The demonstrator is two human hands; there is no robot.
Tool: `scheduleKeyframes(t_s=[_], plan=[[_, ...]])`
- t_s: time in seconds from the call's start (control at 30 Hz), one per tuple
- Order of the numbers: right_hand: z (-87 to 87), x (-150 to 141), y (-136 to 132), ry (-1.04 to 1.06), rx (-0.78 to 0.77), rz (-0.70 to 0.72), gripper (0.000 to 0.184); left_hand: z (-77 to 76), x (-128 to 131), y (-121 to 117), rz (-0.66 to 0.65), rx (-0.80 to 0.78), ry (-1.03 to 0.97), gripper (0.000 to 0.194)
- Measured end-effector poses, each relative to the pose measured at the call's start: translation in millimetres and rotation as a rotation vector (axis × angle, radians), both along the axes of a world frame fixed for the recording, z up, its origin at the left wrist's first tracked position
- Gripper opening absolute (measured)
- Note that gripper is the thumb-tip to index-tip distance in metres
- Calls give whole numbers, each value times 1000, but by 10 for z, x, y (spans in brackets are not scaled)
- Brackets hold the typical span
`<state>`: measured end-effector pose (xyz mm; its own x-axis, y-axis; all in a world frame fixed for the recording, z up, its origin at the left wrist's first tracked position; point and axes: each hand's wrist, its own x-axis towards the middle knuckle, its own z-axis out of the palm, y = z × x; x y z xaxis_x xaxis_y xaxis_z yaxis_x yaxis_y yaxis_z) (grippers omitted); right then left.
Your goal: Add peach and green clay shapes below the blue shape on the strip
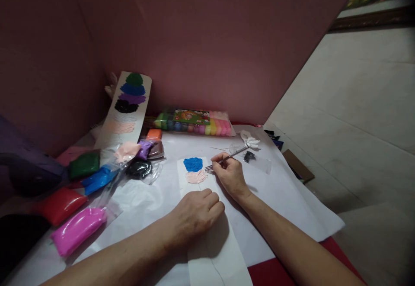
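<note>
Card: 6 o'clock in my view, blue clay at pink clay's 12.
Fork: tines at pink clay's 2 o'clock edge.
Right hand: fingers clamped on fork.
Left hand: over card, fingers curled; I can't tell whether they grip anything.
Bags: 8 o'clock.

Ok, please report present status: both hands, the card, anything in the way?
Right hand holding fork, tip at right edge of pink patch. Left hand curled over card, hiding part of it. Card: blue patch above pink. Nothing seen blocking the fork.
</note>
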<state>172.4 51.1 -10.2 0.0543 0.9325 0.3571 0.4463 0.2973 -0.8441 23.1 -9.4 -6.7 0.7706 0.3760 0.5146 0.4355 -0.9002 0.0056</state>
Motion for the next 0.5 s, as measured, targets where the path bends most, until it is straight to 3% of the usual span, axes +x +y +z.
scheduleKeyframes(t_s=[0.5], plan=[[-15,0,10,-5,8,-6,9,25,8,-33,-30,-81,-43,19]])
